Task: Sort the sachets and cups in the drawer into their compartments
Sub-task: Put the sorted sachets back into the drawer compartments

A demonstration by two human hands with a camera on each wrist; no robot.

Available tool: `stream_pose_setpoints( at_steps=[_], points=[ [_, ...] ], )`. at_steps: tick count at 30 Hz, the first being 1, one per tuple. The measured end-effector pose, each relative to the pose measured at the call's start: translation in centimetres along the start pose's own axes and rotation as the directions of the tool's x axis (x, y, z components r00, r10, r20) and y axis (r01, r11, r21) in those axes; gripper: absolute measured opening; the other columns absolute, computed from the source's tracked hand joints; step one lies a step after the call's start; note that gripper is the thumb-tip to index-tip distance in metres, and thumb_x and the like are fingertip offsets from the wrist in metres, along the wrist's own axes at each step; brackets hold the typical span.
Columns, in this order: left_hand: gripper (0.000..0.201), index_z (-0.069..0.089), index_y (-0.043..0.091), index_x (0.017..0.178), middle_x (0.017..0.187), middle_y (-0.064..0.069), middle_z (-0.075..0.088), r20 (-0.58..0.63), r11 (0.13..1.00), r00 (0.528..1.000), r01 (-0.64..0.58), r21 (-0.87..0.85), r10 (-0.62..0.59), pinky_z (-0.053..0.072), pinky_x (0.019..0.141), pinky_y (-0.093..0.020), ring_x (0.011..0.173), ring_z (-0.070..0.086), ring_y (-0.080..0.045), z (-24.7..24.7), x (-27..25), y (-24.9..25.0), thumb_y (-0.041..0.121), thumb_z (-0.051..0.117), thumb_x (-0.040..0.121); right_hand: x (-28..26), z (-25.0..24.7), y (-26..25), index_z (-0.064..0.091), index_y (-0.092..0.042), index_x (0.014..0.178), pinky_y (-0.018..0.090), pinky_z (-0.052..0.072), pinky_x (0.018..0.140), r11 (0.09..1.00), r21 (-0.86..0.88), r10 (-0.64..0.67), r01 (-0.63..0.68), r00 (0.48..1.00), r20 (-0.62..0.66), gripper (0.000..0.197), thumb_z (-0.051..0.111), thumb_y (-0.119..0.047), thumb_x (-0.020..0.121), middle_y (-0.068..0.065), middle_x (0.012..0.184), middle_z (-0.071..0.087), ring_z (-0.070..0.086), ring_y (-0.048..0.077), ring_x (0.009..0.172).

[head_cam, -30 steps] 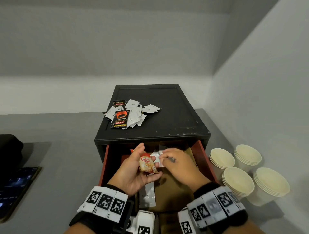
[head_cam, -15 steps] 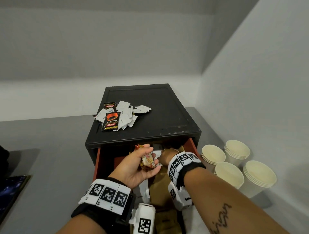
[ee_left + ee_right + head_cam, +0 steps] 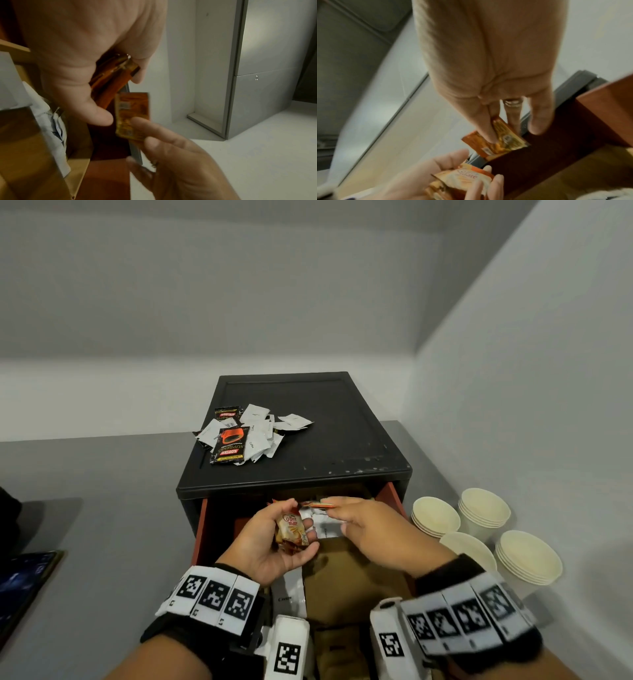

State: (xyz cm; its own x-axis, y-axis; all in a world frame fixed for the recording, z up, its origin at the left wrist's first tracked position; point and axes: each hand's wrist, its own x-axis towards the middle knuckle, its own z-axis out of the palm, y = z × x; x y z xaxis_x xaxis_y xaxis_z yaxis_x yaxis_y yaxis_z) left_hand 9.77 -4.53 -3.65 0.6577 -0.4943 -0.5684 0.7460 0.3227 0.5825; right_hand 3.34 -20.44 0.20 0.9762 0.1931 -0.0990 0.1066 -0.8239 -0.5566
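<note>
The drawer of a black cabinet stands pulled out, with red-brown walls and tan dividers. My left hand is palm up over it and grips a small stack of orange Coffee mate sachets, also seen as sachets in the right wrist view. Just right of it, my right hand pinches one orange sachet between thumb and fingers, close to the left hand's stack. White sachets lie in the drawer under both hands. Paper cups stand outside, to the right.
A loose pile of white and black Kopiko sachets lies on the cabinet top. Several cup stacks crowd the gap between cabinet and right wall. A phone lies at the far left on the grey counter. A white "Cream" sachet lies near the drawer's front.
My right hand reached deep into the drawer and has come back out with an orange sachet, now beside the left hand. The left hand kept its stack and barely moved.
</note>
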Motion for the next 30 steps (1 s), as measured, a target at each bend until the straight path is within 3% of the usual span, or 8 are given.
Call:
stream_pose_setpoints(
  at_steps=[6, 11, 13, 16, 20, 23, 25, 30],
  points=[
    [0.029, 0.066, 0.005, 0.091, 0.083, -0.018, 0.067, 0.197, 0.998, 0.978, 0.066, -0.004, -0.064, 0.058, 0.055, -0.039, 0.065, 0.068, -0.029, 0.2, -1.8, -0.2, 0.028, 0.059, 0.076, -1.5, 1.4, -0.2, 0.05, -0.005, 0.134, 0.001, -0.009, 0.103, 0.949, -0.145, -0.262, 0.281, 0.956, 0.135, 0.039, 0.036, 0.0, 0.098, -0.003, 0.154, 0.023, -0.001, 0.001, 0.139],
    [0.038, 0.059, 0.002, 0.107, 0.079, -0.022, 0.07, 0.217, 0.996, 0.976, -0.052, 0.067, 0.037, 0.057, 0.051, -0.034, 0.061, 0.07, -0.029, 1.2, -3.1, 0.1, 0.002, 0.053, 0.069, -3.2, 0.4, 0.2, 0.068, -0.018, 0.114, 0.017, 0.017, 0.114, 0.982, 0.072, -0.165, 0.172, 0.982, -0.095, 0.04, 0.045, 0.004, 0.09, -0.027, 0.138, 0.032, 0.018, -0.008, 0.133],
    [0.047, 0.055, -0.002, 0.118, 0.088, -0.024, 0.07, 0.191, 0.992, 0.975, -0.121, 0.024, 0.115, 0.059, 0.052, -0.035, 0.067, 0.072, -0.03, 1.7, -3.2, 0.1, 0.0, 0.056, 0.071, -3.6, 0.0, -0.2, 0.067, -0.032, 0.092, 0.02, 0.033, 0.106, 0.978, 0.199, -0.006, 0.056, 0.97, -0.244, 0.034, 0.049, -0.003, 0.091, -0.027, 0.124, 0.04, 0.036, -0.006, 0.12],
    [0.045, 0.053, 0.005, 0.129, 0.108, -0.024, 0.066, 0.166, 0.974, 0.96, -0.227, -0.003, 0.225, 0.059, 0.057, -0.037, 0.081, 0.071, -0.03, 2.2, -3.0, -0.2, 0.0, 0.053, 0.085, -3.4, -0.1, -0.8, 0.05, -0.034, 0.095, 0.019, 0.052, 0.076, 0.911, 0.409, 0.172, -0.046, 0.946, -0.276, 0.01, 0.055, -0.026, 0.093, -0.015, 0.095, 0.056, 0.059, 0.005, 0.088],
    [0.042, 0.057, 0.001, 0.116, 0.094, -0.018, 0.07, 0.268, 0.97, 0.951, -0.199, 0.141, 0.157, 0.06, 0.059, -0.036, 0.075, 0.071, -0.025, 3.4, -3.1, -1.3, 0.01, 0.06, 0.075, -2.7, 0.5, -0.5, 0.048, -0.033, 0.102, 0.008, 0.044, 0.056, 0.93, 0.366, 0.17, -0.04, 0.928, -0.331, 0.027, 0.068, -0.026, 0.085, -0.011, 0.082, 0.059, 0.06, 0.003, 0.069],
    [0.039, 0.059, 0.003, 0.112, 0.093, -0.015, 0.07, 0.338, 0.96, 0.939, -0.155, 0.234, 0.069, 0.058, 0.071, -0.042, 0.079, 0.07, -0.025, 4.0, -3.2, -1.9, 0.008, 0.061, 0.073, -2.8, 0.2, -0.5, 0.052, -0.03, 0.103, 0.004, 0.039, 0.062, 0.964, 0.265, 0.128, -0.021, 0.909, -0.396, 0.027, 0.067, -0.018, 0.084, -0.013, 0.088, 0.055, 0.055, 0.0, 0.075],
    [0.038, 0.058, 0.004, 0.113, 0.092, -0.013, 0.071, 0.338, 0.948, 0.939, -0.156, 0.279, 0.055, 0.057, 0.073, -0.043, 0.078, 0.071, -0.025, 4.1, -3.0, -2.0, 0.002, 0.058, 0.075, -3.3, -0.2, -0.5, 0.052, -0.032, 0.116, 0.004, 0.039, 0.075, 0.987, 0.162, 0.078, -0.015, 0.918, -0.388, 0.04, 0.07, -0.022, 0.082, -0.013, 0.113, 0.047, 0.051, 0.001, 0.099],
    [0.032, 0.059, 0.003, 0.103, 0.08, -0.013, 0.068, 0.34, 0.93, 0.939, -0.166, 0.329, 0.047, 0.056, 0.064, -0.032, 0.072, 0.067, -0.022, 5.0, -2.7, -2.4, -0.006, 0.05, 0.074, -4.0, -0.4, -0.9, 0.008, -0.039, 0.148, 0.035, 0.03, 0.11, 0.996, -0.083, -0.044, 0.035, 0.993, -0.111, 0.105, 0.078, -0.033, 0.07, -0.014, 0.146, 0.022, 0.026, 0.011, 0.133]
  ],
)
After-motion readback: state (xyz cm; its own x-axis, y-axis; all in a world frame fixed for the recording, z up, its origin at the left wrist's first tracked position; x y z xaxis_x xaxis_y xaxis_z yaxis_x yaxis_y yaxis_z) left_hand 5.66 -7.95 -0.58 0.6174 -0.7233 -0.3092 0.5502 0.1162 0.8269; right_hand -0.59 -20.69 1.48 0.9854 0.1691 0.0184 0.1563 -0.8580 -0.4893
